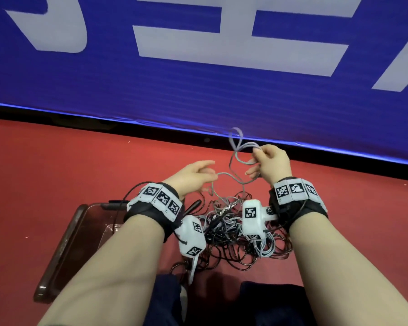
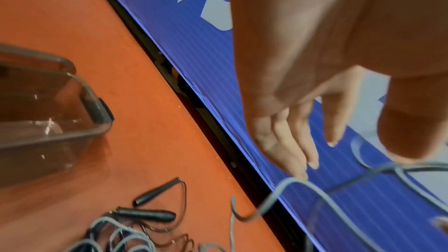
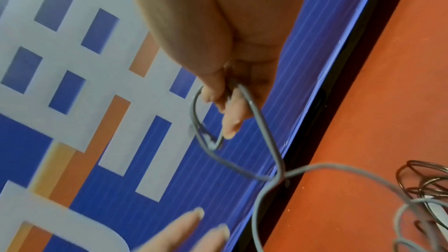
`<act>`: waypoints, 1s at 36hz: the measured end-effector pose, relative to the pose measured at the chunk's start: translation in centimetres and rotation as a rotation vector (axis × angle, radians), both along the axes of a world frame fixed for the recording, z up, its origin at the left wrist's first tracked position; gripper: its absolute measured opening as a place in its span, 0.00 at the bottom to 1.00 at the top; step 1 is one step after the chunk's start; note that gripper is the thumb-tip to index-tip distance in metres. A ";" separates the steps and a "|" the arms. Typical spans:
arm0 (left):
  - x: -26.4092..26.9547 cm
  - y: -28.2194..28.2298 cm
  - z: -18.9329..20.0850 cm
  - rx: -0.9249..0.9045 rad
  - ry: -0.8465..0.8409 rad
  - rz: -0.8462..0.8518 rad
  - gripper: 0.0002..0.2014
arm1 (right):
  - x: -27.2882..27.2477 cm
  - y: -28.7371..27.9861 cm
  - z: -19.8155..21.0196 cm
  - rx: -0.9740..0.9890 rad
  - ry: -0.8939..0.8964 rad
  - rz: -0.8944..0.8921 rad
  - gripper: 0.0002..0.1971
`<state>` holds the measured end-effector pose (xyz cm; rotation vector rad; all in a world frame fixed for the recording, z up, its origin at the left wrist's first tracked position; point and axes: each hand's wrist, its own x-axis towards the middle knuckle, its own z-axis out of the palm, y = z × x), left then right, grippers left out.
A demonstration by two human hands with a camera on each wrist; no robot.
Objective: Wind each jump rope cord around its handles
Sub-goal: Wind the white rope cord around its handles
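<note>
Grey cord (image 1: 236, 158); black handles (image 2: 155, 215); tangled grey and black cords (image 1: 226, 229); red floor (image 1: 57, 165); blue banner (image 1: 198, 85), white lettering; black-and-white checkered wristband tags (image 1: 161, 196).

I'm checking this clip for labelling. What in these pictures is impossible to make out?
- Grey cord's handles: none visible; the wrist cameras cover the tangled pile of cords in the head view.
- Left hand's hold on the grey cord: blurred in the left wrist view.
- Clear plastic bin: contents hidden by the forearm.

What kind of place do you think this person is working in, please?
Probably a sports hall or gym: red floor, a blue printed banner along its edge, and tangled jump ropes.
</note>
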<state>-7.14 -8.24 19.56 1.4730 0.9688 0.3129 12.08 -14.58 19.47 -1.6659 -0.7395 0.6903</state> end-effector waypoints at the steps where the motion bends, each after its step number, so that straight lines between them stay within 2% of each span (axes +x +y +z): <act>1: 0.5 -0.1 0.3 -0.002 -0.024 0.052 0.19 | -0.4 0.0 0.0 0.007 0.001 0.056 0.13; 4: 1.5 -0.4 1.1 -0.119 -0.080 0.237 0.30 | -1.7 0.0 0.3 0.038 0.038 0.209 0.12; 6: 1.6 -0.3 1.3 -0.161 -0.097 0.275 0.35 | -2.4 0.0 0.7 0.057 0.076 0.294 0.09; 8: 1.4 -0.2 1.7 -0.169 -0.119 0.271 0.33 | -2.9 -0.3 0.9 0.068 0.095 0.367 0.07; 12: 1.2 0.0 1.5 -0.008 -0.026 0.267 0.26 | -3.0 -0.9 0.5 0.032 0.104 0.489 0.13; 14: 1.1 0.0 1.0 0.136 0.001 0.301 0.19 | -2.9 -1.1 0.5 -0.008 0.044 0.557 0.14; 16: 1.1 0.3 0.3 0.227 0.023 0.386 0.18 | -2.7 -1.3 0.7 -0.090 -0.038 0.611 0.13; 18: 1.2 0.4 0.5 0.258 -0.047 0.411 0.16 | -2.3 -1.1 0.4 -0.210 -0.133 0.590 0.17; 19: 1.3 0.2 1.2 0.259 -0.103 0.408 0.16 | -2.0 -1.0 0.1 -0.283 -0.209 0.513 0.20; 21: 1.5 0.1 2.0 0.290 -0.248 0.407 0.13 | -1.5 -0.9 -0.1 -0.371 -0.348 0.209 0.28; 22: 1.7 0.0 2.4 0.317 -0.298 0.377 0.12 | -1.3 -0.9 0.0 -0.350 -0.351 0.111 0.31; 23: 1.9 -0.3 2.8 0.334 -0.333 0.332 0.10 | -1.5 -0.8 0.2 -0.300 -0.286 0.127 0.35; 25: 2.6 -0.8 3.1 0.310 -0.376 0.234 0.08 | -2.5 -0.5 0.8 -0.179 -0.068 0.373 0.44; 26: 3.0 -1.2 3.3 0.279 -0.407 0.195 0.07 | -3.3 -0.2 1.0 -0.116 0.024 0.519 0.45; 27: 3.4 -1.7 3.6 0.242 -0.445 0.172 0.07 | -4.0 0.0 1.1 -0.058 0.103 0.601 0.41; 30: 3.6 -2.1 4.6 0.114 -0.596 0.228 0.06 | -5.2 0.0 1.6 0.073 0.280 0.649 0.18; 32: 3.0 -1.5 4.9 0.035 -0.694 0.281 0.07 | -5.5 -0.7 1.7 0.018 0.347 0.691 0.05; 34: 2.3 -0.8 4.8 0.039 -0.701 0.331 0.08 | -5.2 -1.3 1.3 -0.087 0.493 0.717 0.16; 36: 1.4 -0.1 4.4 0.018 -0.725 0.422 0.09 | -4.3 -1.7 1.2 -0.131 0.550 0.729 0.27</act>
